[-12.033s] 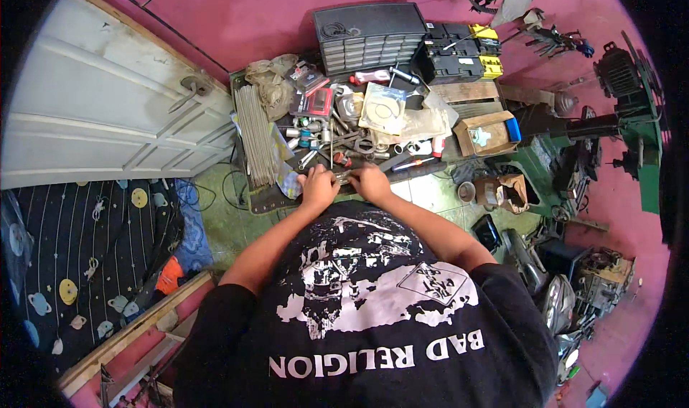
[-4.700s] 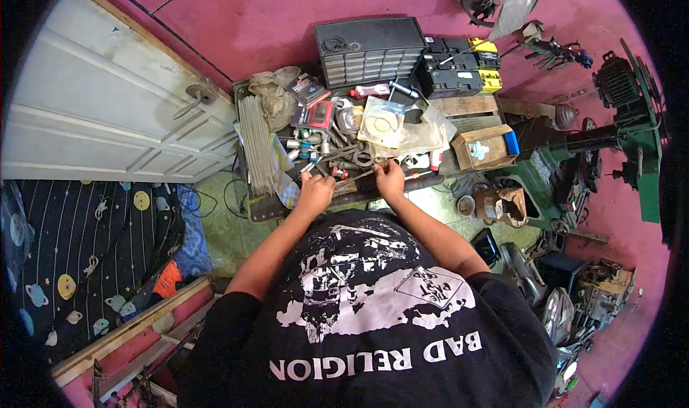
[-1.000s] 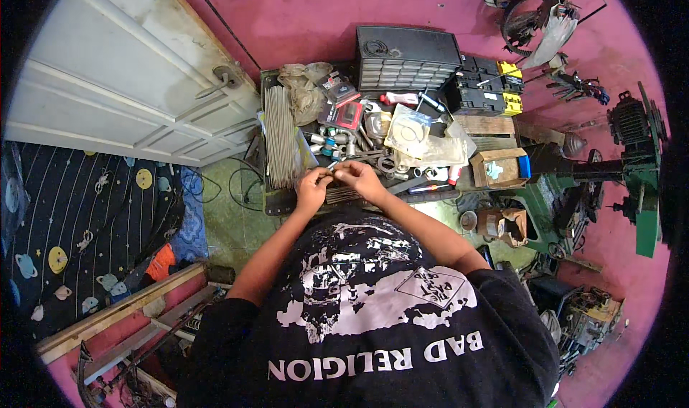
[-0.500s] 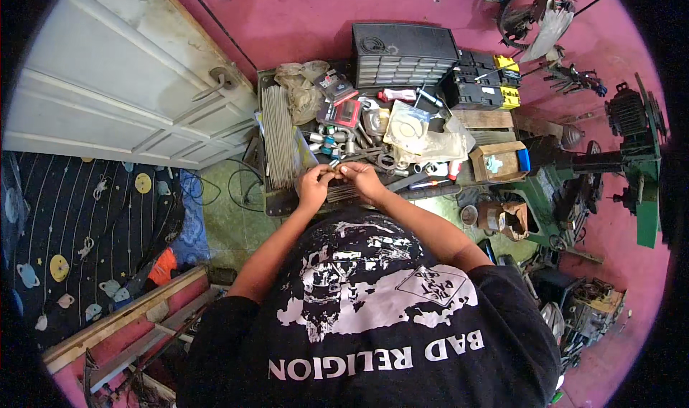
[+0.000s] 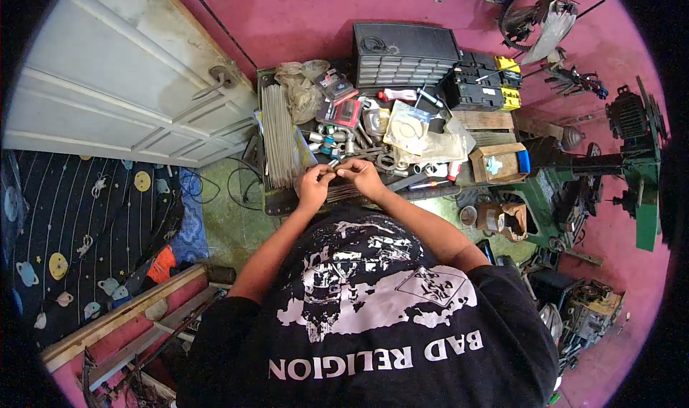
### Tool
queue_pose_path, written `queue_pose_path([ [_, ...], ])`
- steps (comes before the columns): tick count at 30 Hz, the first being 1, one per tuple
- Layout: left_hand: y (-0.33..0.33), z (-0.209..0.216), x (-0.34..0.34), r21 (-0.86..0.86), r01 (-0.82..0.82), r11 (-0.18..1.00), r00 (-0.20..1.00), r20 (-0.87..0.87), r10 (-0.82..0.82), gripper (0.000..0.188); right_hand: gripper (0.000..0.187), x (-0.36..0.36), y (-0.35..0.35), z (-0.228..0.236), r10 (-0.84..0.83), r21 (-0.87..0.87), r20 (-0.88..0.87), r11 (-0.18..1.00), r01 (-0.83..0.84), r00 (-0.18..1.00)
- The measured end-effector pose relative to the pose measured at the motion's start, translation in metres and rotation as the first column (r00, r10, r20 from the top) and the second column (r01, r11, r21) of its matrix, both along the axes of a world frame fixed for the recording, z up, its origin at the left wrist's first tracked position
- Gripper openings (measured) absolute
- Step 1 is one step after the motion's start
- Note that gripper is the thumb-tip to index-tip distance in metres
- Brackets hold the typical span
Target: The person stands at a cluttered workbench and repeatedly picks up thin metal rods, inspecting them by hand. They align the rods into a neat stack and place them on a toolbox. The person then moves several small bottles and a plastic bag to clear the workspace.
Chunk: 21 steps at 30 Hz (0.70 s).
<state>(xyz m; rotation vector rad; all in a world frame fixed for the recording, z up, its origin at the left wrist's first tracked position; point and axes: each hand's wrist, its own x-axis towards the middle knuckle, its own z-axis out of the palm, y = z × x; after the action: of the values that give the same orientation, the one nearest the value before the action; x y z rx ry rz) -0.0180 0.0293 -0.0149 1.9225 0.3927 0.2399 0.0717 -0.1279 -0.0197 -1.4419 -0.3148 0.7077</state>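
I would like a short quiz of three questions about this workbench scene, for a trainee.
1. True or false: both hands, the left hand and the right hand, meet over the bench.
2. What lies just left of the left hand: A) a bundle of thin rods, B) a hammer, C) a cup?
3. Fill in: the grey drawer cabinet stands at the ___ edge of the bench, against the pink wall.

Key: 1 true; 2 A; 3 far.
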Motion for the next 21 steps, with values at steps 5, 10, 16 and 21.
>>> queue_pose_path([
  [5,0.002,-0.002,0.000,-0.051,-0.018,0.999,1.000,0.000,0.018,0.015,0.012,0.006,-0.001,-0.007,0.067,-0.008,0.026,0.998,-0.067,0.997],
  [10,0.010,-0.017,-0.002,0.068,-0.020,0.997,0.999,-0.039,0.022,0.015,0.023,0.005,0.004,0.040,0.178,-0.173,0.214,0.975,-0.142,0.961],
  [16,-0.002,0.005,0.000,0.055,0.048,0.997,0.998,-0.037,-0.046,0.018,0.038,0.014,0.003,0.033,0.190,-0.322,0.285,0.942,-0.093,0.940],
  [21,-0.006,0.016,0.006,0.157,0.090,0.983,0.993,-0.091,-0.076,0.015,0.038,0.017,-0.005,0.000,0.083,-0.154,-0.036,0.984,-0.088,0.996],
])
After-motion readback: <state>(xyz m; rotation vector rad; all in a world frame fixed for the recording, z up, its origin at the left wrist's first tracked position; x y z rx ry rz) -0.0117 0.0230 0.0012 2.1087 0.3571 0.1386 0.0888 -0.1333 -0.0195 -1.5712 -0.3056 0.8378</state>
